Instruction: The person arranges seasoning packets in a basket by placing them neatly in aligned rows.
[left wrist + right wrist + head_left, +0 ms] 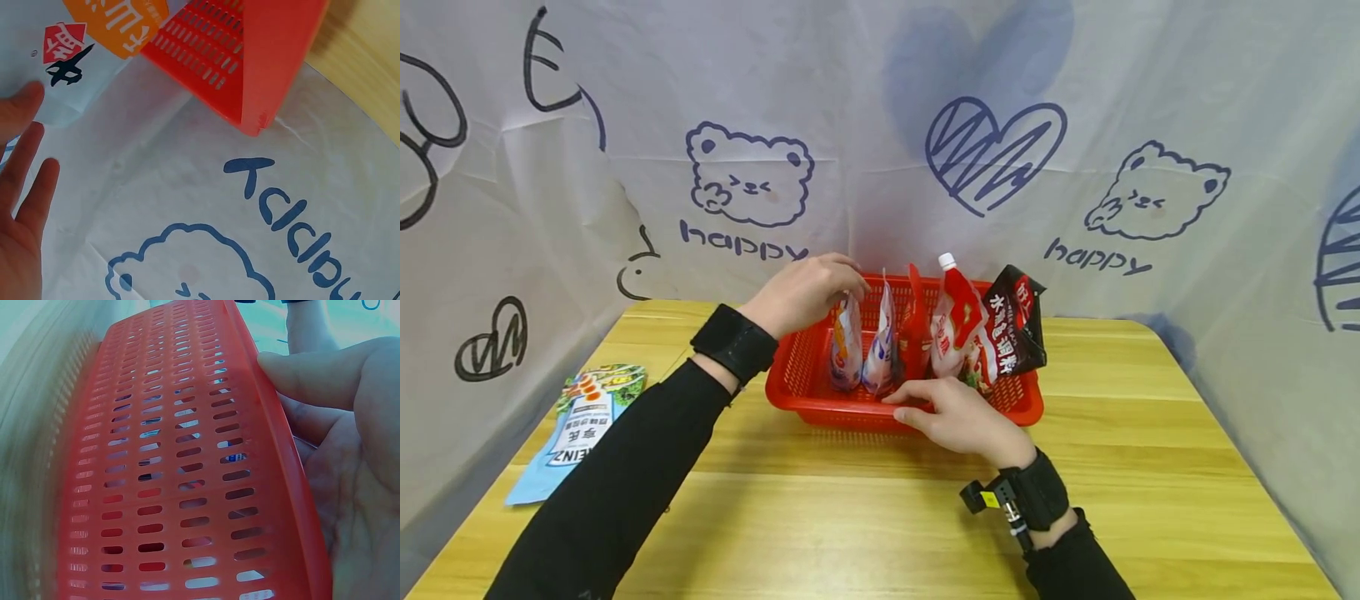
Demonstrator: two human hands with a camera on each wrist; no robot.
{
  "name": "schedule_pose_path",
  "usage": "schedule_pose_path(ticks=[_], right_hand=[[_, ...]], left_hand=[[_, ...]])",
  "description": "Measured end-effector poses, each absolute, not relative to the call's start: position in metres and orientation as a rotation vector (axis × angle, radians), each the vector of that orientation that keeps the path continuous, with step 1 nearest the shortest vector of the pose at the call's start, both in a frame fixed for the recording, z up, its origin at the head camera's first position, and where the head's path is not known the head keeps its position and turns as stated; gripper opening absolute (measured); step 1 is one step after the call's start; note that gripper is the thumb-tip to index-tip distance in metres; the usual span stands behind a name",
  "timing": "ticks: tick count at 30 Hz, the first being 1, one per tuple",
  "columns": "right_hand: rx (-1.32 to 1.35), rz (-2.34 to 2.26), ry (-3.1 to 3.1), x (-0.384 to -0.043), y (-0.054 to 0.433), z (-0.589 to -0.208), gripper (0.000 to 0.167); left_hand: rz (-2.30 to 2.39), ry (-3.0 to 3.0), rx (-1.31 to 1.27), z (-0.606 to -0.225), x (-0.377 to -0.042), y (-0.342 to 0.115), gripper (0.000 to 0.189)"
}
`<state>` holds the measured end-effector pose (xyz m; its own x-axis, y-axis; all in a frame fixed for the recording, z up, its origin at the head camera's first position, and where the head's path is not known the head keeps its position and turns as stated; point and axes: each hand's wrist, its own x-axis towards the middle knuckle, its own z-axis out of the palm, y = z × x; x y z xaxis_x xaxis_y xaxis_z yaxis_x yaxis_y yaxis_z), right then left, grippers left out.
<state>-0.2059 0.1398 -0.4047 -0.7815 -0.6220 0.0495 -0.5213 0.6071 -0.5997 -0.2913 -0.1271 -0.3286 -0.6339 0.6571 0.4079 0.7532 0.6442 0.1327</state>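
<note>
A red plastic basket (pixel 850 414) with slotted walls stands on the table, several packets upright in it. My left hand (pixel 808 292) is over its left end, pinching the top of a white packet (pixel 846 346) with an orange label. In the left wrist view the thumb and a fingertip meet at the corner of that packet (pixel 65 103). My right hand (pixel 962 417) grips the front rim; the right wrist view has the thumb (pixel 312 378) on the outer side of the rim and the other fingers partly hidden behind it.
Other packets in the basket include a second white one (pixel 880 354), a red one (pixel 913 329), a white-capped spout pouch (pixel 951 321) and a black seasoning bag (pixel 1017 325). A light blue Heinz pouch (pixel 580 425) lies on the wooden table (pixel 850 533) at left. A drawn-on white cloth (pixel 880 200) hangs behind.
</note>
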Motion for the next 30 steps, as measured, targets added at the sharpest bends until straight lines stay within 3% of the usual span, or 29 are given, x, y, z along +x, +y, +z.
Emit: schedule_pose_path(ticks=[14, 24, 30], right_hand=[[-0.954, -0.941, 2.672, -0.208, 0.145, -0.409, 0.026], [-0.967, -0.93, 2.661, -0.209, 0.141, -0.411, 0.024], [-0.953, -0.937, 2.67, -0.208, 0.14, -0.409, 0.024]], left_hand=[[-0.734, -2.334, -0.881, -0.337, -0.263, -0.173, 0.031], [-0.747, -2.45, -0.368, -0.362, -0.222, -0.256, 0.032], [-0.737, -2.735, -0.011, -0.375, -0.205, -0.304, 0.055]])
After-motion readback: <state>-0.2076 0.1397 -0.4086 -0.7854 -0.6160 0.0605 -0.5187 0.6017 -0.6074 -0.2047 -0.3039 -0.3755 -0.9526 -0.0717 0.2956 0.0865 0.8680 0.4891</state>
